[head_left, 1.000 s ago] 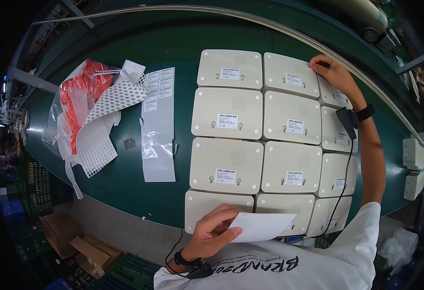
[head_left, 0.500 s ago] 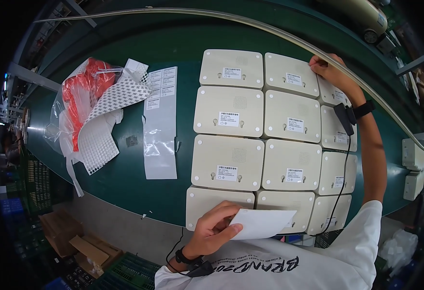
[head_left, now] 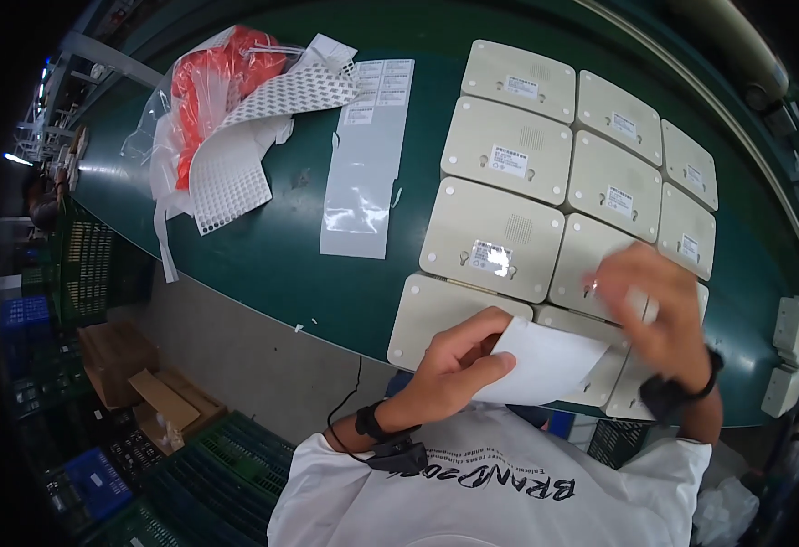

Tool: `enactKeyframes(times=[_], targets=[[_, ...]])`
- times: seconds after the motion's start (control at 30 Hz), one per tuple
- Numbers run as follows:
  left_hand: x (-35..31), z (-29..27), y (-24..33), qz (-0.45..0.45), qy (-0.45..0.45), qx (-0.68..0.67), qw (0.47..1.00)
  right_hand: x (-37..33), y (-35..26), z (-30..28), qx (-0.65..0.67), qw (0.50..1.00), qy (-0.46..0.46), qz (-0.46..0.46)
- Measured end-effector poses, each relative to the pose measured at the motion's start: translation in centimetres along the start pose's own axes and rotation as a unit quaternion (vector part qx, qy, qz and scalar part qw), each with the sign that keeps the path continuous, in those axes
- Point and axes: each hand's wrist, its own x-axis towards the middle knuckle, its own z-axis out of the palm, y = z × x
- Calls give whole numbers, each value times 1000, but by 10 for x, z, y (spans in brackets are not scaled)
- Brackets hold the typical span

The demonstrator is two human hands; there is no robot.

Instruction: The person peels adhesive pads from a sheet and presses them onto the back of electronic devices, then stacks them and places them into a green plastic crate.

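Note:
My left hand (head_left: 461, 366) is closed on the left edge of a white paper sheet (head_left: 550, 363), with the thumb on top. The sheet hangs over the nearest row of cream plastic devices (head_left: 486, 214). My right hand (head_left: 652, 305), smeared by motion, is above the third row of devices, to the right of the sheet; whether its fingers hold anything does not show. The devices lie in close rows with white round feet, speaker holes and keyhole slots facing up. Most that show carry a white printed label (head_left: 510, 160) between the slots. The nearest left device (head_left: 431, 324) shows no label on its visible part.
A grey sheet (head_left: 355, 205) with several labels at its far end lies left of the devices on the green table (head_left: 281, 264). Beyond it are dotted white padding (head_left: 226, 196) and red plastic wrap (head_left: 212, 87). Crates (head_left: 244, 456) and a cardboard box (head_left: 117, 356) stand below the table.
My right hand has come back from the far right device toward the sheet. My left hand still holds the sheet. The whole view has shifted and tilted.

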Motion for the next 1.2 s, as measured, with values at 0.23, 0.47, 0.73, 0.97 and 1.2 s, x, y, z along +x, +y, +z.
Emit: enactKeyframes(times=[0.23,0.47,0.73,0.97,1.2], targets=[[-2,13,4,19,-16,-7,1000,-32,-32,38,-43,998,37,-1],[4,16,4,21,-53,97,994,-37,-26,36,65,997,34,39],[15,11,-12,37,-41,52,997,-37,36,-5,362,882,55,297],[12,9,-6,2,-49,61,997,-23,179,-123,80,927,251,265],[10,11,1,-13,-34,86,996,3,198,-126,-20,953,77,292]])
